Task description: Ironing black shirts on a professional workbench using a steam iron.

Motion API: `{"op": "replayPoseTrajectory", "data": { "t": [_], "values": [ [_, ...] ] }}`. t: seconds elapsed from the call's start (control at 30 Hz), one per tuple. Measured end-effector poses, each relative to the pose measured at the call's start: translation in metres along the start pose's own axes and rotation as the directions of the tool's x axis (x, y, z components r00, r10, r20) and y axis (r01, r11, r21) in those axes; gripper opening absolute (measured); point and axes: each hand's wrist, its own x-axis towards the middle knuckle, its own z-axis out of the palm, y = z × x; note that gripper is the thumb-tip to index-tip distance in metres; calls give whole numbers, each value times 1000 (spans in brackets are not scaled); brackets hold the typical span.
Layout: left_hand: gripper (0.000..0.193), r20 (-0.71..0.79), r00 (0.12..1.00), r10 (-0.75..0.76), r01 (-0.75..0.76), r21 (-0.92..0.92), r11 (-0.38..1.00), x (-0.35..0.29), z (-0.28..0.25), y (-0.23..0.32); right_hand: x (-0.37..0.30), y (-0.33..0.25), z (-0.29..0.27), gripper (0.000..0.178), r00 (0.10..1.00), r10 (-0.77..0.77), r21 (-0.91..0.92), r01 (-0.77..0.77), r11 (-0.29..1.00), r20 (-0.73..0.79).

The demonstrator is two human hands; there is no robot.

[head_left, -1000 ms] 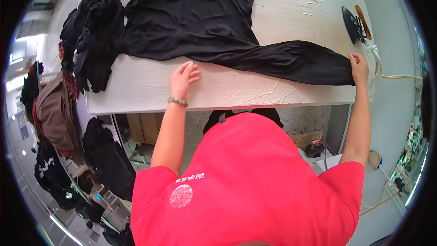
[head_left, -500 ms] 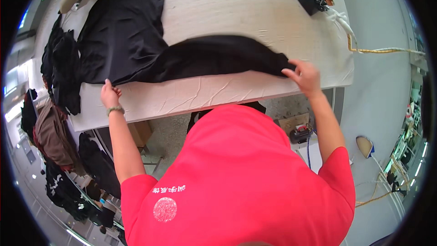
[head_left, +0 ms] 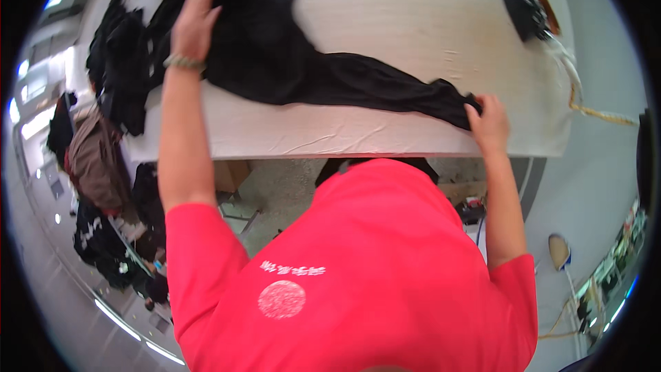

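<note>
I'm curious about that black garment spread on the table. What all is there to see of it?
The black garment looks like plain, soft cloth. It lies on the pale-covered table, its broad part at left running out of the picture's top, and one narrower, sleeve-like length stretching right, wrinkled and bunched at the end. The right hand grips that end; the open left hand is over the broad part, though whether it presses down is unclear.
</note>
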Motion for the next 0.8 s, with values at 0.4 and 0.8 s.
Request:
{"op": "replayPoseTrajectory", "data": {
  "t": [0.4, 0.8],
  "values": [
    [33, -90, 990, 110, -26, 647, 762, -35, -52, -105, 3, -16, -8, 26, 986, 161, -22, -160, 987, 39],
    [16, -159, 987, 7, 30, 227, 973, -108, -76, -12, -35, 16, -71, 29, 847, 463, 791, -462, 400, 261]
  ]
}}
